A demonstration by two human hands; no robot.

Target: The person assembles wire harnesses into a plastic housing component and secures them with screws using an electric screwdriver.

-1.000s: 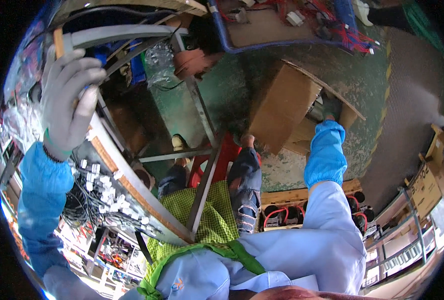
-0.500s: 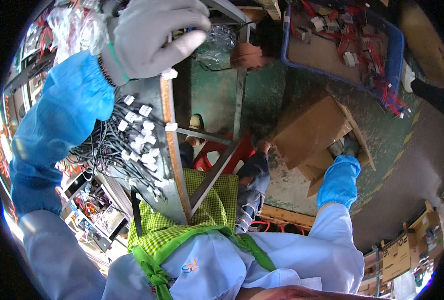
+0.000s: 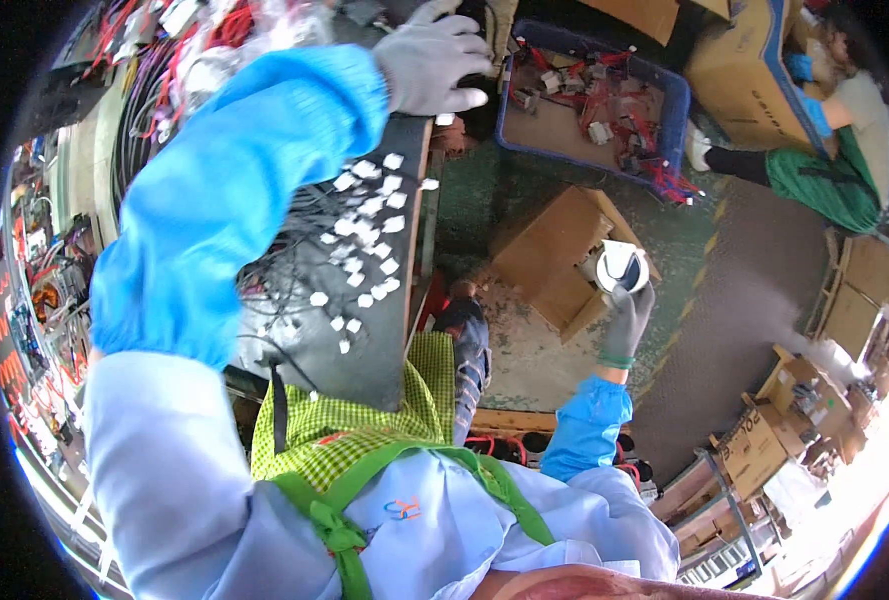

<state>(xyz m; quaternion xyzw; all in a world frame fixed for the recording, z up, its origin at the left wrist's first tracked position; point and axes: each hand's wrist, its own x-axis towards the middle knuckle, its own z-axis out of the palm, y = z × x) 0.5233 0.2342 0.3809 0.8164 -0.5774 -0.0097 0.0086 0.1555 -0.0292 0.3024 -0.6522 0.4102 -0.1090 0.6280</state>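
My left hand (image 3: pixel 433 62), in a grey glove, rests with spread fingers at the far end of the dark tabletop (image 3: pixel 360 365); it holds nothing I can see. A bundle of black cables (image 3: pixel 290 225) with white connectors (image 3: pixel 370 232) lies on that surface beneath my left sleeve. Over on the right, my right hand (image 3: pixel 629 318), also gloved, grips a white ring-shaped roll (image 3: pixel 606 270) with a hollow middle. The roll is held up over the edge of an open cardboard box (image 3: pixel 547 250) on the floor. Its exact kind I cannot tell.
A blue bin (image 3: pixel 590 150) with red wires and connectors stands beyond the box. Far right, another person in a green apron (image 3: pixel 825 185) reaches into a large carton (image 3: pixel 750 75). More cartons (image 3: pixel 755 445) stack at the lower right. Red wiring (image 3: pixel 235 25) heaps at the upper left.
My right hand has come out of the cardboard box with the white roll. My left hand has moved right and lowered onto the table's far end, and my view has turned right.
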